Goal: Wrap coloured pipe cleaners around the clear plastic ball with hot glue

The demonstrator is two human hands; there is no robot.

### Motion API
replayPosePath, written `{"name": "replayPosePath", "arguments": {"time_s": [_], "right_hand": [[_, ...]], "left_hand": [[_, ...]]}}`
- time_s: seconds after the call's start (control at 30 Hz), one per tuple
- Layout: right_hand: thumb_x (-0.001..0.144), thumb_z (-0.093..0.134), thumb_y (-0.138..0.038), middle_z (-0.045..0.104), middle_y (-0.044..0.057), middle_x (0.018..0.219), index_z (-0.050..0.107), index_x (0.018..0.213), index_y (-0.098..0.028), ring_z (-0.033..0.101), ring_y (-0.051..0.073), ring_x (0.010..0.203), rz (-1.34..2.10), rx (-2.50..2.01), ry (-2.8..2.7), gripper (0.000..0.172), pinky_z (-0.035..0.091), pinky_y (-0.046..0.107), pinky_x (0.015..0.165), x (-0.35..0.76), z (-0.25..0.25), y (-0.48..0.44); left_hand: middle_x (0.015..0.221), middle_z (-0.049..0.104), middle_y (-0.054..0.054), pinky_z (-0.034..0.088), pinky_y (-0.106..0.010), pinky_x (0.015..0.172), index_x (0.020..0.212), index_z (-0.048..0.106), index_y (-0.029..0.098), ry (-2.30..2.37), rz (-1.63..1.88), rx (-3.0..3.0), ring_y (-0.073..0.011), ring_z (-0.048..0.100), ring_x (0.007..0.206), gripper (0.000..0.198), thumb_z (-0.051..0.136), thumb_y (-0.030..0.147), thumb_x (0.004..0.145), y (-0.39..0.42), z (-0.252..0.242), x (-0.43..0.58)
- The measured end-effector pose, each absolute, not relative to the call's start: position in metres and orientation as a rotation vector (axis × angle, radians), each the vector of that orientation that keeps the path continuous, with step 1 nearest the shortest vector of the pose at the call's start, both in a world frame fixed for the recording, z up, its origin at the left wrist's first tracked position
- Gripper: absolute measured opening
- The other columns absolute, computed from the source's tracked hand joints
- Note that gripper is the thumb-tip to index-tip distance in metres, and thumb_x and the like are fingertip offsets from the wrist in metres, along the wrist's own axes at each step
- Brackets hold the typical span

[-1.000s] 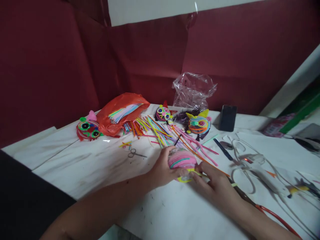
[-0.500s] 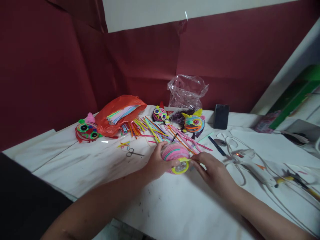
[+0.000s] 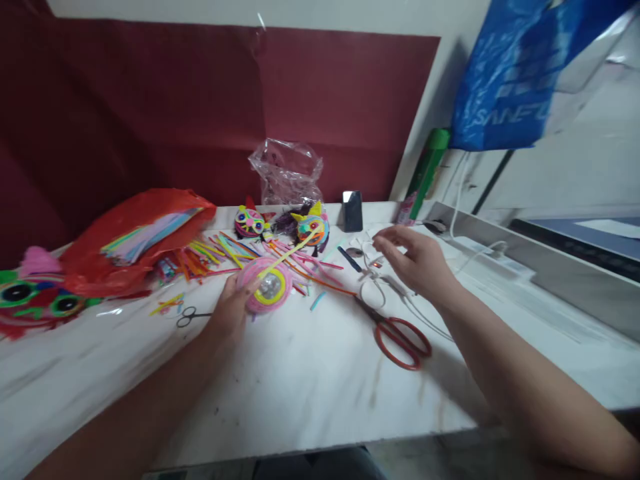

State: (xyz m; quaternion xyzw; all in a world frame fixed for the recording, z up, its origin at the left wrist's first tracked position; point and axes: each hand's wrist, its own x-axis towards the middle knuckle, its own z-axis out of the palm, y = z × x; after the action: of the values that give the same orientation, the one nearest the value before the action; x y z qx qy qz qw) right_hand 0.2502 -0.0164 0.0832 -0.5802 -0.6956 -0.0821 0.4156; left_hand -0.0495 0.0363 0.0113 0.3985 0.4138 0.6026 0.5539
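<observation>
Since the earlier frame the right hand (image 3: 417,260) had lifted off the pink ball (image 3: 265,285) and hung open above the white cable (image 3: 400,297). Going left to right: a red bag (image 3: 135,233) of coloured sheets, small scissors (image 3: 190,316), then the left hand (image 3: 233,308) gripping the ball on the counter (image 3: 310,387), a yellow strand (image 3: 293,250) trailing off it. It looked light and soft, best held around its sides. Loose pipe cleaners (image 3: 220,250) crowded behind; red scissors (image 3: 397,333) lay right.

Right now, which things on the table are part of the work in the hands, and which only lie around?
In hand: left hand, pink wrapped ball, yellow strip, right hand.

Lying about: red scissors, small scissors, phone, red bag.
</observation>
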Motion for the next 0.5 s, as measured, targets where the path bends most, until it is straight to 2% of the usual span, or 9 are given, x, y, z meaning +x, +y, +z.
{"name": "replayPosePath", "arguments": {"time_s": [0.1, 0.2, 0.3, 0.4, 0.5], "right_hand": [[0.090, 0.049, -0.033, 0.072, 0.005, 0.077, 0.066, 0.082, -0.019, 0.063, 0.017, 0.065, 0.021, -1.678, -2.029, 0.024, 0.046, 0.027, 0.059, 0.275, 0.060, -0.039], [0.088, 0.052, -0.032, 0.072, 0.006, 0.081, 0.067, 0.084, -0.020, 0.064, 0.019, 0.069, 0.052, -1.824, -2.192, 0.020, 0.046, 0.028, 0.063, 0.295, 0.032, -0.059], [0.091, 0.049, -0.030, 0.072, 0.009, 0.092, 0.069, 0.094, -0.019, 0.065, 0.021, 0.078, -0.058, -1.949, -2.100, 0.023, 0.048, 0.030, 0.069, 0.312, 0.021, -0.064], [0.092, 0.047, -0.026, 0.071, 0.013, 0.105, 0.068, 0.105, -0.016, 0.064, 0.024, 0.096, -0.157, -2.124, -1.968, 0.027, 0.048, 0.032, 0.081, 0.326, 0.023, -0.048], [0.094, 0.045, -0.032, 0.068, 0.017, 0.116, 0.066, 0.116, -0.012, 0.058, 0.027, 0.111, -0.132, -2.268, -1.927, 0.036, 0.045, 0.033, 0.090, 0.330, 0.027, -0.018]], "left_hand": [[0.098, 0.071, -0.004, 0.053, -0.028, 0.079, 0.102, 0.059, 0.017, 0.948, 1.444, 0.909, -0.0209, 0.067, 0.096, 0.046, 0.078, 0.027, 0.062, 0.035, 0.012, -0.048], [0.094, 0.071, -0.004, 0.054, -0.030, 0.078, 0.102, 0.059, 0.018, 0.949, 1.423, 0.908, -0.0227, 0.067, 0.094, 0.046, 0.078, 0.029, 0.063, 0.034, 0.010, -0.046], [0.090, 0.071, -0.003, 0.055, -0.029, 0.075, 0.100, 0.060, 0.019, 0.977, 1.426, 0.902, -0.0231, 0.068, 0.093, 0.041, 0.077, 0.029, 0.064, 0.036, 0.007, -0.044], [0.092, 0.071, -0.003, 0.056, -0.028, 0.074, 0.098, 0.061, 0.021, 0.990, 1.454, 0.885, -0.0234, 0.068, 0.096, 0.034, 0.075, 0.027, 0.067, 0.037, 0.007, -0.043], [0.094, 0.072, -0.003, 0.057, -0.028, 0.076, 0.096, 0.061, 0.022, 0.987, 1.475, 0.883, -0.0238, 0.068, 0.098, 0.030, 0.075, 0.027, 0.069, 0.038, 0.008, -0.044]]}}
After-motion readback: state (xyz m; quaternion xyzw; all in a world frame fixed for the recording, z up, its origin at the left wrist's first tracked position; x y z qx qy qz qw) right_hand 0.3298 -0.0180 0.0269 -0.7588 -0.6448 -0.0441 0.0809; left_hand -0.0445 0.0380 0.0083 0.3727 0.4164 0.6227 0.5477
